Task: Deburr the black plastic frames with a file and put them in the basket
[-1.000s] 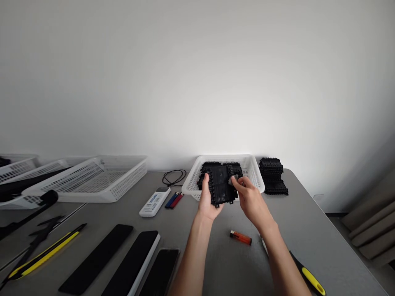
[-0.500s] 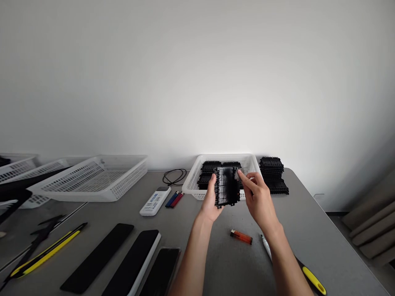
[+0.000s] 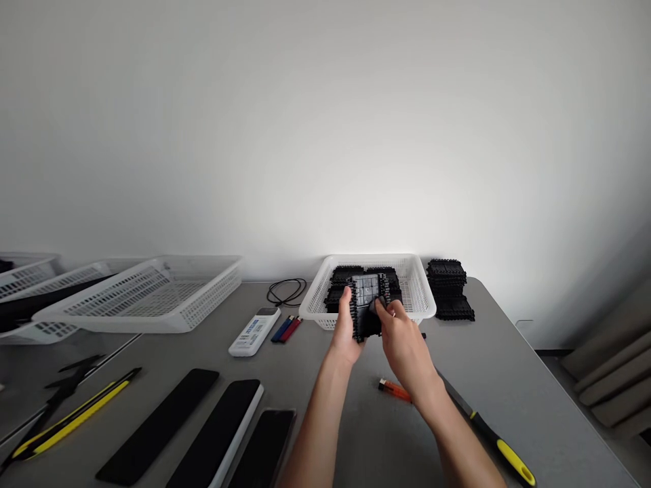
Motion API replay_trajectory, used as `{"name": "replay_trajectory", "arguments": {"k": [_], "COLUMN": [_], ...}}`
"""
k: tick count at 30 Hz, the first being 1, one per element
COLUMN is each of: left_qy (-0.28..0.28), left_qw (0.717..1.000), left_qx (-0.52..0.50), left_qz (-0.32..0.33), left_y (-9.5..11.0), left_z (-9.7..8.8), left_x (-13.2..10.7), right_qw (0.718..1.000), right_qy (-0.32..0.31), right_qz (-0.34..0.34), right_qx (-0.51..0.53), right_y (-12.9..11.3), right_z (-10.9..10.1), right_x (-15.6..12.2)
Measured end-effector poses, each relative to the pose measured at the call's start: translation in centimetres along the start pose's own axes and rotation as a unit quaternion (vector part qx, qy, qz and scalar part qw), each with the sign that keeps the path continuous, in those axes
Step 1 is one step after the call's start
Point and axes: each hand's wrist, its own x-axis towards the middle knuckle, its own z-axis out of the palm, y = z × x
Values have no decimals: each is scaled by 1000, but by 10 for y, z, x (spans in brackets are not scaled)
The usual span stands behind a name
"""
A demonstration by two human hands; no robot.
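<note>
My left hand [image 3: 344, 330] grips the left edge of a black ridged plastic part [image 3: 367, 303], holding it up just in front of a white mesh basket [image 3: 424, 293]. My right hand [image 3: 403, 341] is closed on the part's lower right side, thumb and fingers pressing on its face. More black parts [image 3: 340, 278] of the same kind lie inside the basket. A stack of black parts [image 3: 448, 289] stands on the table to the right of the basket.
An orange lighter [image 3: 391, 390] lies under my right wrist. A yellow-handled tool [image 3: 488, 434] is at right. A white remote [image 3: 253, 332], two lighters [image 3: 285, 329], a black cable [image 3: 286, 291], larger white baskets [image 3: 147, 295] and black flat bars [image 3: 218, 430] are on the left.
The black part turned from a wide, flat pose to a narrower upright one. My right hand moved from its top right corner down onto its lower right side.
</note>
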Motion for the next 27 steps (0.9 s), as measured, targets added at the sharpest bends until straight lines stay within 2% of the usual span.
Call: {"name": "replay_trajectory", "arguments": {"k": [5,9,13,17,19,21,24,27], "left_qy": [26,13,-38,-81,-95,-113,-130,-106], "left_qw": [999,999,999,997,995,992,990,993], "left_qx": [-25,-20,-10,-4,-3,-2,2,7], "left_qz": [31,30,-5,-20,-35,-51,-61,-54], "left_y": [13,18,12,1,-3,-7,-12,-14], "left_z": [-7,-11,-12,-9,-6,-2,3,5], "left_x": [3,-1,-3,-2,-3,-5,-7,-6], "right_qw": [998,998,997,979,968,967,975,984], "right_qy": [-51,-48,15,164,213,225,209,176], "right_qz": [-28,-48,-40,-40,-54,-55,-36,-13], "right_qx": [-6,8,58,115,120,105,67,39], "right_y": [-6,-8,-3,9,15,20,22,20], "right_z": [3,-1,-18,-23,-18,-11,0,4], "right_x": [-6,-11,-18,-16,-10,-2,6,8]}}
